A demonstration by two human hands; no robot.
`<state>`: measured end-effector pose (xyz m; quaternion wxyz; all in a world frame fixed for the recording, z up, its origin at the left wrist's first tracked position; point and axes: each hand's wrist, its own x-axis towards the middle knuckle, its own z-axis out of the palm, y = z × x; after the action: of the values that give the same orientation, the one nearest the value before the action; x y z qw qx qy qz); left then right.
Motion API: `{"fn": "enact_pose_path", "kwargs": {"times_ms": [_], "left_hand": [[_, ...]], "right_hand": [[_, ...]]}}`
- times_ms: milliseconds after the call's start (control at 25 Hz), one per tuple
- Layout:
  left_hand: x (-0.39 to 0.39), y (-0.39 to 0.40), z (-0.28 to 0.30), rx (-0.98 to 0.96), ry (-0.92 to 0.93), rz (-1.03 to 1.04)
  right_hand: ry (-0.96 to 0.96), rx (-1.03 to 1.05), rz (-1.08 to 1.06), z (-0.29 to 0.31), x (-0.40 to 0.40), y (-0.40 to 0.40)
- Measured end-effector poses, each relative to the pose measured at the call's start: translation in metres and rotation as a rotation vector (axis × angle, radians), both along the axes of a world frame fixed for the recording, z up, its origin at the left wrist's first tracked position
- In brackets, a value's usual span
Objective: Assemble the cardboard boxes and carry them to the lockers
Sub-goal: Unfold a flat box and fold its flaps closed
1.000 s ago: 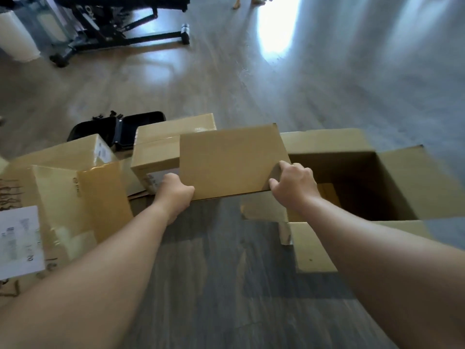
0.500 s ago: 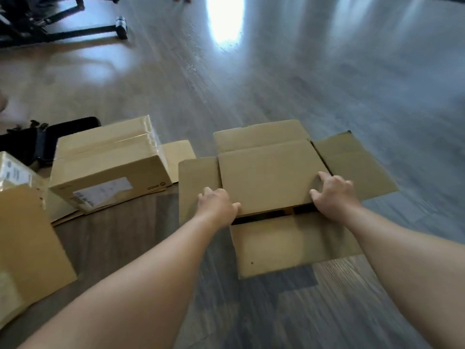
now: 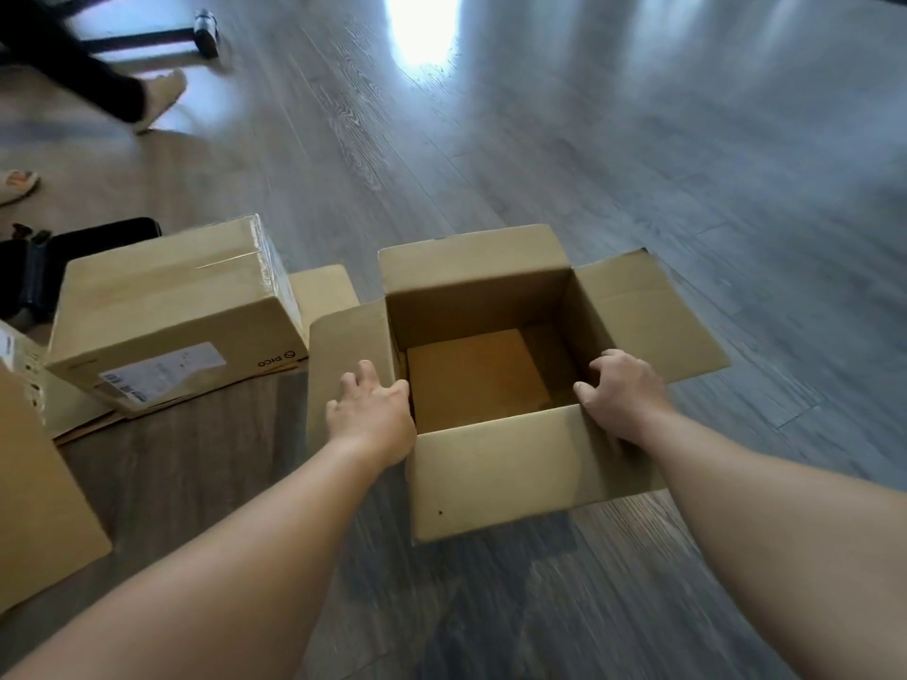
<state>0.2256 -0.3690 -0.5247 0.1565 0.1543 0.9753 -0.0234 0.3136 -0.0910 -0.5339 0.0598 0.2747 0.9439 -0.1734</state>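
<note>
**Open box held at both side rims**

An open brown cardboard box (image 3: 491, 463) stands upright on the grey wood-plank floor (image 3: 540, 164), its four top flaps spread outward and its folded bottom visible inside. The left hand (image 3: 370, 412) rests at the box's left rim, fingers spread and only loosely bent over the left flap, thumb at the edge of the opening; it grips nothing firmly, as far as can be seen. The right hand (image 3: 621, 390) is at the right rim, its fingers curled over the edge into the opening, holding the wall where the right flap folds out.

To the left of the left hand lies a closed, taped brown cardboard box with a white shipping label (image 3: 172, 316), resting on flattened cardboard. Nearer the person, further left, a plain cardboard panel (image 3: 39, 483) fills the frame's edge. Beyond the taped box sits a black case (image 3: 29, 272). Far ahead on the left, another person's dark-trousered leg and light slipper (image 3: 157, 98) are blurred.
</note>
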Motion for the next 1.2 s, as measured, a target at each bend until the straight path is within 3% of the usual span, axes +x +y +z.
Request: {"fn": "enact_pose_path", "kwargs": {"times_ms": [200, 440, 560, 800, 960, 1080, 1200], "left_hand": [[-0.012, -0.033, -0.002, -0.024, 0.056, 0.139], [-0.029, -0.067, 0.002, 0.056, -0.042, 0.57], [-0.027, -0.07, 0.005, 0.067, -0.007, 0.6], [-0.026, -0.065, 0.027, 0.05, 0.299, 0.436], [-0.025, -0.059, 0.039, 0.303, 0.479, 0.143], [-0.018, -0.058, 0.034, 0.521, 0.326, -0.16], [-0.014, -0.069, 0.018, 0.476, 0.065, -0.23]], "right_hand": [[0.09, 0.136, 0.025, 0.006, 0.005, -0.006], [-0.125, 0.081, -0.293, 0.009, 0.025, 0.009], [-0.139, 0.076, -0.3, 0.01, 0.028, 0.005], [0.115, 0.161, -0.282, 0.023, 0.027, -0.013], [0.476, 0.189, -0.083, 0.047, 0.018, -0.031], [0.504, 0.017, 0.098, 0.058, 0.006, -0.053], [0.318, -0.195, 0.154, 0.048, 0.006, -0.065]]}}
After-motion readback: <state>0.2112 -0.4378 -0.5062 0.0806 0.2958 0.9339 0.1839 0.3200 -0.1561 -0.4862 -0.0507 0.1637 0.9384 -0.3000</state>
